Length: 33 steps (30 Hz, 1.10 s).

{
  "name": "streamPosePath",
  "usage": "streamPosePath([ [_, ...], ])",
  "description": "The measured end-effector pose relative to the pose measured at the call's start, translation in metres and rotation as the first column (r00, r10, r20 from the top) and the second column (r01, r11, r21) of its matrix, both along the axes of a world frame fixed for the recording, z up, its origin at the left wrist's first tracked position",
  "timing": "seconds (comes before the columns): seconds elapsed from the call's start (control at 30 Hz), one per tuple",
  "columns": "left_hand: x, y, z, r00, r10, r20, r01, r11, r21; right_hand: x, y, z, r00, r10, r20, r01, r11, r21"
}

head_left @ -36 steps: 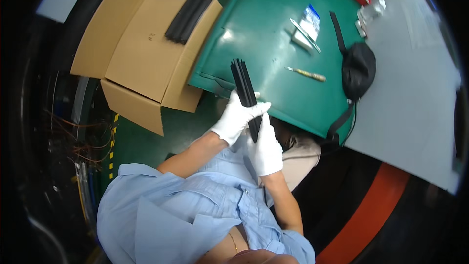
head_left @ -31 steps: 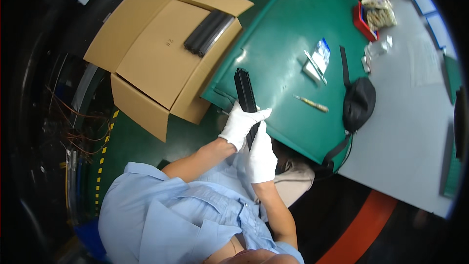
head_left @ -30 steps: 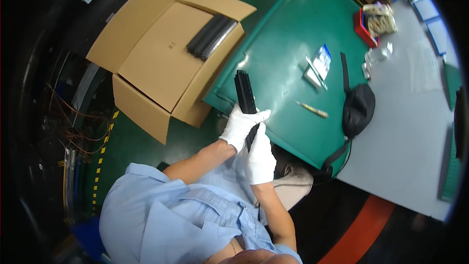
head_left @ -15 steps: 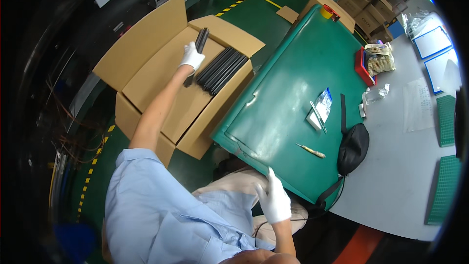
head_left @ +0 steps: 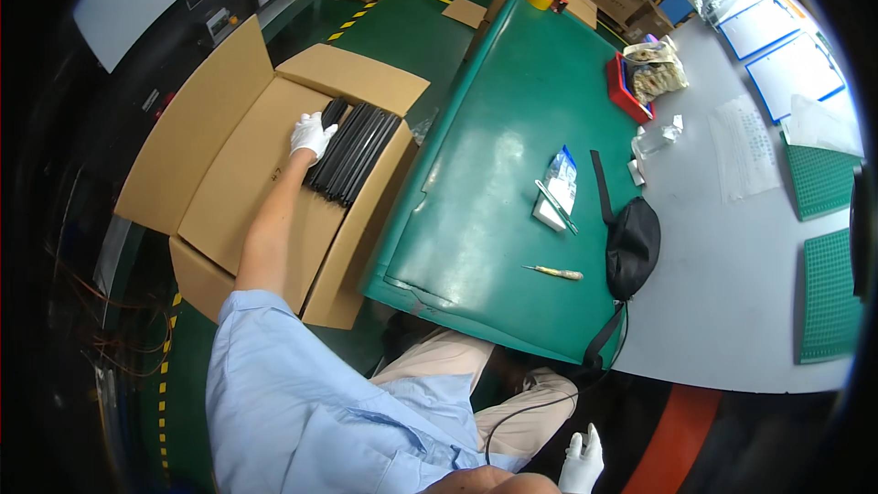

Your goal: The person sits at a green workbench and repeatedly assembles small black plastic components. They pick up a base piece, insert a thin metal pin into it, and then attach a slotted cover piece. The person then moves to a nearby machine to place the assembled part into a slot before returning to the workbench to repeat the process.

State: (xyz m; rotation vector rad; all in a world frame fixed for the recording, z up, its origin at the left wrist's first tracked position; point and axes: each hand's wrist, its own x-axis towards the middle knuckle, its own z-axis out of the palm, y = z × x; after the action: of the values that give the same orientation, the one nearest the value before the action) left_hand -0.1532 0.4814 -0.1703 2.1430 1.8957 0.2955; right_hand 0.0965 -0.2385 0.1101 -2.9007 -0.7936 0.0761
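My left hand (head_left: pixel 314 135), in a white glove, reaches into an open cardboard box (head_left: pixel 219 210). Its fingers close on a bundle of slim black strips (head_left: pixel 335 111), now at the left side of a row. That row of long black strips (head_left: pixel 358 154) lies along the box's right wall, packed side by side. The far tips of my left fingers are hidden against the strips. Low in the picture, my right hand (head_left: pixel 583 465), also gloved white, holds nothing. Its fingers are apart, beside my leg and away from the table.
Right of the box stands a green-covered table (head_left: pixel 457 210). On it lie a small screwdriver-like tool (head_left: pixel 556 273), tweezers (head_left: pixel 556 206) on a packet, a black pouch (head_left: pixel 633 247) and a red bin (head_left: pixel 627 91). A grey worktop (head_left: pixel 695 311) adjoins it.
My left hand has lowered the bundle of black strips from above the box to beside the row. My right hand has moved down and right, away from the table edge. The view has shifted.
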Motion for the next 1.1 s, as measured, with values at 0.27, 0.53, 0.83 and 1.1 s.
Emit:
streamPosePath([
  [0.27,0.028,0.012,0.027,0.970,-0.191,-0.150,0.186,0.982,-0.043,-0.025,-0.046,-0.002,0.987,-0.082,0.142,0.091,0.994,-0.054],
  [0.53,0.062,-0.006,-0.006,0.998,-0.021,0.057,0.020,1.000,0.013,-0.042,-0.212,0.110,0.126,-0.517,0.847,0.708,0.644,0.288],
  [0.83,0.095,-0.001,-0.029,0.945,0.248,-0.213,-0.227,0.967,0.120,-0.075,-0.369,0.148,-0.202,-0.828,0.523,0.285,0.461,0.840],
  [1.1,0.229,-0.070,0.069,0.762,-0.517,0.390,0.281,0.807,0.520,-0.022,-0.334,0.157,-0.102,-0.978,0.181,-0.304,0.204,0.931],
])
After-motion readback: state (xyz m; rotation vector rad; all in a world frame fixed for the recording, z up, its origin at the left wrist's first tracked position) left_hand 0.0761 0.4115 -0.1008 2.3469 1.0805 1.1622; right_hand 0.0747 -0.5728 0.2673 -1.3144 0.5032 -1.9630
